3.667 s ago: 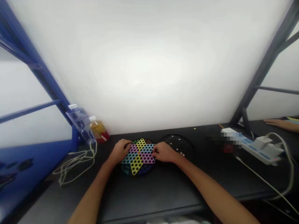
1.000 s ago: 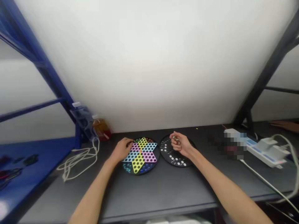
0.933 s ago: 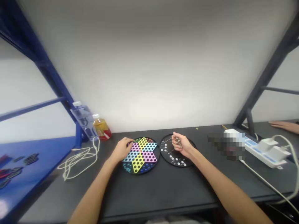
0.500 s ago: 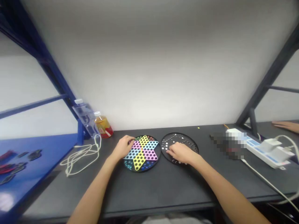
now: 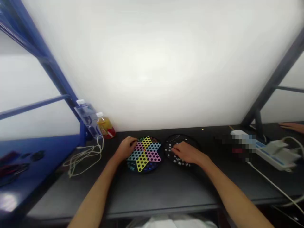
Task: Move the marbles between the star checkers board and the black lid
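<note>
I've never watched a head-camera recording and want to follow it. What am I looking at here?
There is no machine: these are a person's bare hands, filmed by a camera worn on the head, looking forward and down. The left hand is at the left edge of a round star-patterned board. The right hand is over a black disc with white spots; whether its fingers hold anything is hidden. On the dark table also lie a pale cable and a power strip. Another person's hand shows at far right.
</note>
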A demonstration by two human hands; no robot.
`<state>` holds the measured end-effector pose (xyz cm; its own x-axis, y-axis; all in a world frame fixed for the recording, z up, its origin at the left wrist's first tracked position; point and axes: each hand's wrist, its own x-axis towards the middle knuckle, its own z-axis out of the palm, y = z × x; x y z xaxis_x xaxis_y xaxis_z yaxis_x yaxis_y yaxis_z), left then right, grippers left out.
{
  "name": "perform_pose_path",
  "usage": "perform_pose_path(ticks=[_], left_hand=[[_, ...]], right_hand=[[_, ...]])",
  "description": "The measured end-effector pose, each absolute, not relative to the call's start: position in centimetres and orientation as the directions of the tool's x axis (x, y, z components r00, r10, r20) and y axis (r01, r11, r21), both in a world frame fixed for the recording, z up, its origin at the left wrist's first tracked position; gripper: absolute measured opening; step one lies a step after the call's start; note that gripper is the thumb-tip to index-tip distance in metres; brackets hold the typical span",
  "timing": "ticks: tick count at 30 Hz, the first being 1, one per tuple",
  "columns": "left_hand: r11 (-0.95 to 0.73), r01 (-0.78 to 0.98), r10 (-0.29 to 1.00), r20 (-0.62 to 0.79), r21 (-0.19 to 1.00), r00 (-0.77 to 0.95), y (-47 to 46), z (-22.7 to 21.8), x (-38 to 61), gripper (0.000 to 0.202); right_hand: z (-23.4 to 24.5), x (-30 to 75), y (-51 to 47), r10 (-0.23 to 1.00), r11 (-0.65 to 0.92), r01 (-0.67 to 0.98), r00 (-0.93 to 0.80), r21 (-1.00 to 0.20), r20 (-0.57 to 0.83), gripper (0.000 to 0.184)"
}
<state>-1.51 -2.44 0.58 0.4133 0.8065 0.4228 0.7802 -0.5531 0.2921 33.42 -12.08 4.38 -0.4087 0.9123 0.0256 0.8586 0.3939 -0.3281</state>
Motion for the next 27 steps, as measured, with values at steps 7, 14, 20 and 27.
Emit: perform_pose_path(ticks=[7,14,20,27], left_hand=[[-0.556,0.779,0.800,0.440,0.290,0.407,-2.2,0.3,-1.7,0.032],[-0.541,0.786,0.808,0.445,0.299,0.386,-1.6,-0.4,-2.0,0.033],[-0.505,0.768,0.831,0.462,0.394,0.310,-1.2,-1.1,-2.2,0.036],[-0.473,0.709,0.869,0.410,0.523,0.277,-1.4,-0.8,-2.0,0.034]], right_hand=[[3.7,33.7,-11.6,0.918,0.391,0.876,-0.391,-0.283,0.058,0.048],[3.0,32.9,-10.6,0.919,0.373,0.864,-0.295,-0.338,0.260,0.030],[3.1,29.5,-6.7,0.843,0.528,0.751,-0.407,-0.397,0.351,0.014],[2.5,27.6,-3.7,0.780,0.620,0.665,-0.579,-0.416,0.236,0.023]])
